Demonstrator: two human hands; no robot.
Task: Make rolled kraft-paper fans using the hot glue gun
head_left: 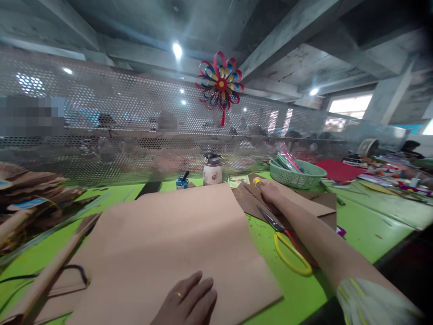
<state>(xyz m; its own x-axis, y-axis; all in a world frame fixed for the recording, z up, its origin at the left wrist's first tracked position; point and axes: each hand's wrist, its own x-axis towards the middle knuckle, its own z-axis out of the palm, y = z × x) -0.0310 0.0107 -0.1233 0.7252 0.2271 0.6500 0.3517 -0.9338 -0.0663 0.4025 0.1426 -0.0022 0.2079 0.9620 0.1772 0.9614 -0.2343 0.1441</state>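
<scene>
A large brown paper sheet (176, 243) lies on the green table (365, 225). My left hand (189, 301) rests flat on the sheet's near edge, fingers stretched out, a ring on one finger. My right arm reaches far forward; my right hand (270, 192) is beside a small yellow tape roll (257, 182) on darker brown paper (304, 205). Its fingers are partly hidden, so its grip is unclear. Yellow-handled scissors (287, 243) lie just left of my right forearm.
A green basket (297, 175) with coloured strips stands at the back right. A bottle (212, 170) and a small blue pot (181, 182) stand by the perforated metal screen (101, 126), which carries a paper flower (219, 85). Brown paper pieces (30, 194) pile at left.
</scene>
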